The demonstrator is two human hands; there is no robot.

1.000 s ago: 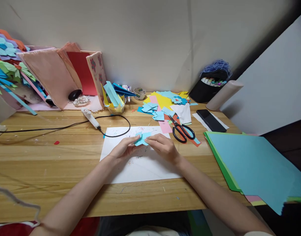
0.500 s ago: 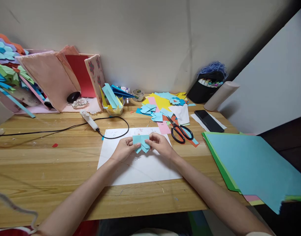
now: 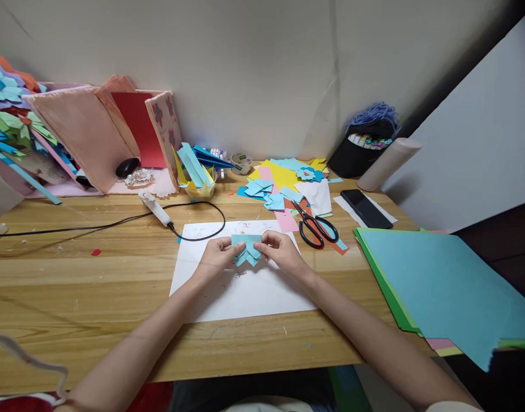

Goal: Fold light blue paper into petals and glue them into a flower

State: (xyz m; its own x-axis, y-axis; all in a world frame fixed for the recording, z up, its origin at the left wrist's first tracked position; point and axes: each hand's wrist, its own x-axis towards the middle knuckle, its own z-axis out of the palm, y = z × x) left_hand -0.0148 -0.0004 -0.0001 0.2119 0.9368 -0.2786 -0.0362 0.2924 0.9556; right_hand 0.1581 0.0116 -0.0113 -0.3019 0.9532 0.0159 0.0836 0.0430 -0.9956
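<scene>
Between my two hands is a small folded piece of light blue paper (image 3: 247, 242), its lower edge shaped into several points. My left hand (image 3: 220, 255) pinches its left side, thumb on the near face. On the right side my right hand (image 3: 280, 249) grips it the same way, and the fingers behind the paper are partly hidden. Both hands are above a white sheet (image 3: 249, 297) with small marks on it, which lies on the wooden table. Black-handled scissors (image 3: 314, 225) lie just beyond my right hand, partly on paper scraps.
Cut and folded papers (image 3: 283, 177) are heaped at the back. A white glue gun (image 3: 156, 209) with a black cable lies left. On the right are a phone (image 3: 365, 209), a stack of coloured sheets (image 3: 438, 274), a white roll (image 3: 389, 164) and a black pen holder (image 3: 359, 154).
My left thumb has slid slightly up and inward on the blue paper, and the folded points at its lower edge sit more evenly. Both hands keep hold of it.
</scene>
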